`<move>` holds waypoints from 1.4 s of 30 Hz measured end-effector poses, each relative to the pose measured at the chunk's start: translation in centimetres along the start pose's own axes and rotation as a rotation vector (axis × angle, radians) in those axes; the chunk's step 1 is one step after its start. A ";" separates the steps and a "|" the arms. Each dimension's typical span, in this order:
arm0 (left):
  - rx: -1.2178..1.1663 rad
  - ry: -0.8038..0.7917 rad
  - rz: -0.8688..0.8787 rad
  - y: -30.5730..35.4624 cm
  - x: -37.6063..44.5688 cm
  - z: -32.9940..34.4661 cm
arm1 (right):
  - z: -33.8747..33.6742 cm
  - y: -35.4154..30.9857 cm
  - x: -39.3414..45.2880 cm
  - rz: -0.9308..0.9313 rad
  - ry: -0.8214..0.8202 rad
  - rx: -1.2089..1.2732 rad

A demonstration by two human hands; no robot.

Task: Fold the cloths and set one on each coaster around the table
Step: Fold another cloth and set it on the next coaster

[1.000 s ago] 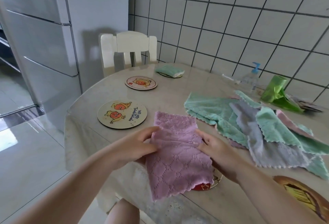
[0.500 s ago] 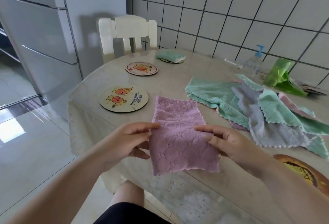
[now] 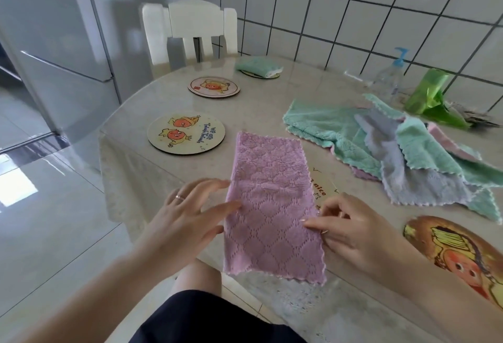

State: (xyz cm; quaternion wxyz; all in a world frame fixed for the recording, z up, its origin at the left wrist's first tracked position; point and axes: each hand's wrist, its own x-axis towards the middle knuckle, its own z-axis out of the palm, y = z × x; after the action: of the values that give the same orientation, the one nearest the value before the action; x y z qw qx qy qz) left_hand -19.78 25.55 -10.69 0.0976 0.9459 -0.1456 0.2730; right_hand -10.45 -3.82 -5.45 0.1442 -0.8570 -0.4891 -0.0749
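Left hand open against the pink cloth; right hand apparently pinches its other edge.

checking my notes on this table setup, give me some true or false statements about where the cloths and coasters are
1. A folded green cloth lies on the far coaster. True.
2. The coaster with two orange figures carries a cloth. False: it is bare.
3. The pink cloth hangs over the table edge. True.
4. The left hand grips the pump bottle. False: its straight fingers touch the pink cloth's left edge.
5. The cloth pile holds only pink cloths. False: it is mostly green and grey.
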 end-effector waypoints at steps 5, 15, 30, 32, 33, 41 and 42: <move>-0.001 -0.065 0.263 -0.7 0.3 1.9 | 1.5 0.8 0.5 -0.250 0.154 -0.128; -0.512 0.017 -0.074 -0.5 2.8 0.9 | 1.5 0.8 3.1 0.334 0.228 0.447; -0.882 -0.286 -0.720 -3.4 12.0 0.8 | 1.5 4.1 11.8 0.736 0.211 0.443; -0.889 -0.320 -0.714 -3.3 12.2 0.4 | 1.7 4.0 11.7 0.719 0.193 0.397; -0.907 -0.341 -0.720 -3.2 12.2 0.2 | 1.7 3.9 11.7 0.700 0.185 0.380; -0.688 -0.404 -0.644 -3.9 12.9 0.7 | 2.0 4.9 12.5 0.722 0.147 0.404; -0.658 -0.405 -0.634 -4.1 13.0 1.0 | 2.0 5.0 12.7 0.728 0.141 0.405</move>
State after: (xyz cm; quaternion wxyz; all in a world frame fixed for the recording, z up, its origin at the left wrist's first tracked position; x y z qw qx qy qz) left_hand -7.47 26.22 -4.88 0.4389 0.8967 0.0547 -0.0196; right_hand 0.25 4.78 -4.79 0.3598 -0.9210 -0.1481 0.0199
